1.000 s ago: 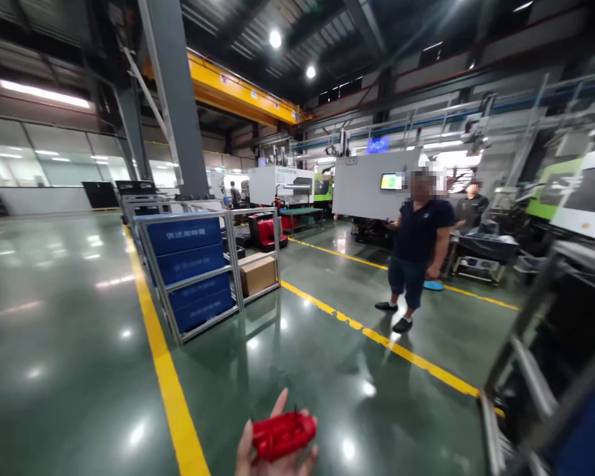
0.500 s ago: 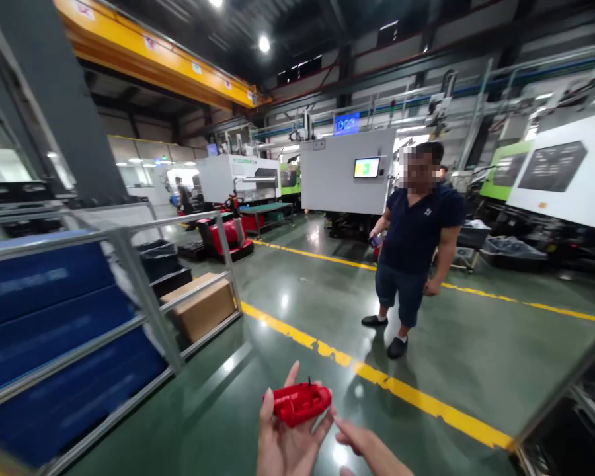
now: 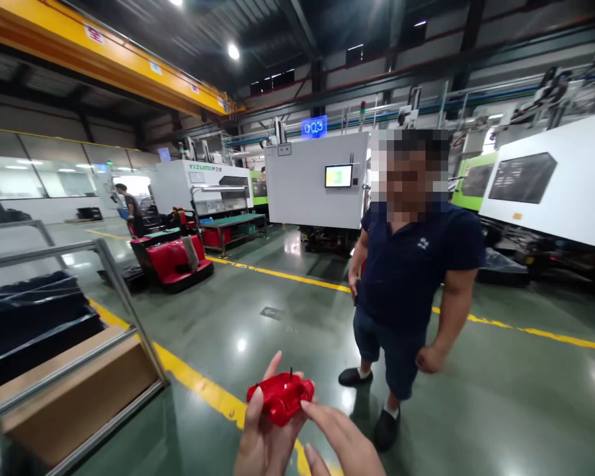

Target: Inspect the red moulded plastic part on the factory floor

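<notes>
The left hand [image 3: 262, 439] cups a red part [image 3: 280, 398] in curled fingers above the floor [image 3: 277, 330]; the right hand [image 3: 340, 439], open, touches its edge with a fingertip. A person [image 3: 409, 284] stands just beyond, empty-handed.

Factory hall: glossy green floor [image 3: 500, 396] with yellow lines [image 3: 287, 276]; white machines [image 3: 317, 188] behind; yellow crane beam [image 3: 104, 56]; ceiling lamps [image 3: 233, 51] lit.

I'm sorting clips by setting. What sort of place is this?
Most likely a factory floor, probably plastic moulding. Large white machines with a screen line a glossy green floor marked with yellow lines, under a yellow overhead crane beam. The left hand holds a red plastic part.
</notes>
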Demonstrator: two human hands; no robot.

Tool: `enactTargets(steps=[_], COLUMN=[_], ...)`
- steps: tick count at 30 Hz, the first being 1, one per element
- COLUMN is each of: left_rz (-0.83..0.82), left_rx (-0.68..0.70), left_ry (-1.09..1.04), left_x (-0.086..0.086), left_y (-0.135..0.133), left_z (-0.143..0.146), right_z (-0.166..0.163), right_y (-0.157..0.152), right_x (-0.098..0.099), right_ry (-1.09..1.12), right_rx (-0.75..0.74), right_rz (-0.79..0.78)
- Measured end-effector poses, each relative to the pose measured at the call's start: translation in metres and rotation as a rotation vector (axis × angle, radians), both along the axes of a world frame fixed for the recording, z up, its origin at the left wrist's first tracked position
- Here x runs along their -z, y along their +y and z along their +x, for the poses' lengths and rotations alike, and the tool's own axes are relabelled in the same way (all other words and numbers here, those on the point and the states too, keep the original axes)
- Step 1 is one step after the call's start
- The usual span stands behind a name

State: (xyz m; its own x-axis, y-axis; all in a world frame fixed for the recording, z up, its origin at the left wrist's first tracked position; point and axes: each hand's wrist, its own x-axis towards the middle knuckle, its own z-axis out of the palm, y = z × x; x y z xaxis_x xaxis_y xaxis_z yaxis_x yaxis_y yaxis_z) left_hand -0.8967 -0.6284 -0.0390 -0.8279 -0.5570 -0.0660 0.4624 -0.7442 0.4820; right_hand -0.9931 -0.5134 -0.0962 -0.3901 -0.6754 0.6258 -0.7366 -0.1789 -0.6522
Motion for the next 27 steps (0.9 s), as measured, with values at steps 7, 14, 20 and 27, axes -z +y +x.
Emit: enactTargets(steps=[7,14,20,27], left_rz=[-0.046,-0.056,-0.086,-0.077], left_rx=[-0.119,-0.091,-0.099,-0.128], left_ry=[-0.173,-0.183,-0.209,-0.263], left_x=[-0.009,-0.003,-0.007,0.002], left_y=[-0.055,-0.114,-0.142,-0.158], left_z=[-0.167,-0.259,-0.303,-0.334], right_z=[-0.182,-0.272,-0.312,-0.331], right_y=[-0.068,-0.120,-0.151,-0.157], right_x=[-0.001,-0.026,-0.025,0.007], right_ry=[0.064,-0.029,0.090,0.046], right_rx=[-0.144,-0.128,-0.054,-0.015], right_rz=[0.034,0.033,-0.022,-0.084])
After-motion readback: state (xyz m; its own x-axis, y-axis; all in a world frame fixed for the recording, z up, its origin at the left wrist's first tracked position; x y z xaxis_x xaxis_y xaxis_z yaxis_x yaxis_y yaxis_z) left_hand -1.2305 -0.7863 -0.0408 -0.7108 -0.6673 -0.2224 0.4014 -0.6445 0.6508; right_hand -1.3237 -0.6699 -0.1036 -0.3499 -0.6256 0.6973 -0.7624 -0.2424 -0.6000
